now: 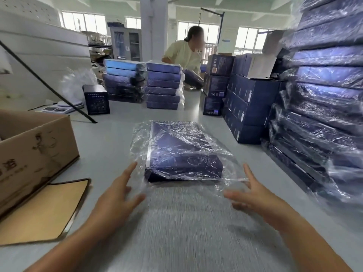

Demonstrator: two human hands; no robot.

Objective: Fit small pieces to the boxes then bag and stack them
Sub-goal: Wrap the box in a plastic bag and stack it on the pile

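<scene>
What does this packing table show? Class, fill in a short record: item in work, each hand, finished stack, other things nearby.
Item in work: dark blue box inside a clear bag, lying flat on the table
Left: left hand open, fingers spread, by the bag's near left corner
Right: right hand open, fingers spread, by the bag's near right corner
Finished stack: bagged boxes piled high at the right
Nearby: open cardboard carton at the left; second person at the far end

Head camera looks forward, down, near table [110, 138].
</scene>
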